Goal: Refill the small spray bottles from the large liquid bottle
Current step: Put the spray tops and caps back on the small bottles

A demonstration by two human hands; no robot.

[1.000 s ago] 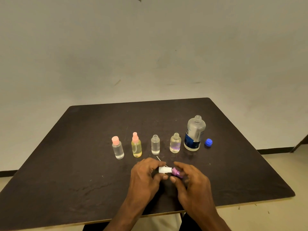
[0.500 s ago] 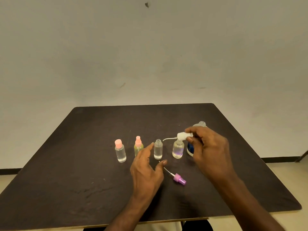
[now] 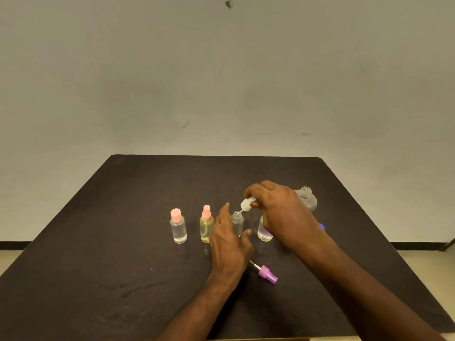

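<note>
Now the right hand point(image 3: 280, 210) pinches a white spray top point(image 3: 247, 204), its thin tube just entering the neck of an open clear bottle point(image 3: 237, 223) in the row near the middle of the tabletop point(image 3: 98, 254). The left hand point(image 3: 227, 238) reaches with fingers straight and spread, close round that bottle but not clearly gripping it. This looks like recapping a filled bottle; next the tube needs guiding straight down and the top twisting on while the bottle is steadied. To its right stands another open bottle point(image 3: 264, 233), partly behind the right hand, with the large bottle point(image 3: 306, 199) uncapped beyond. A purple spray top point(image 3: 268, 277) lies nearer the front edge. Two pink-capped bottles point(image 3: 178, 226) stand left.
</note>
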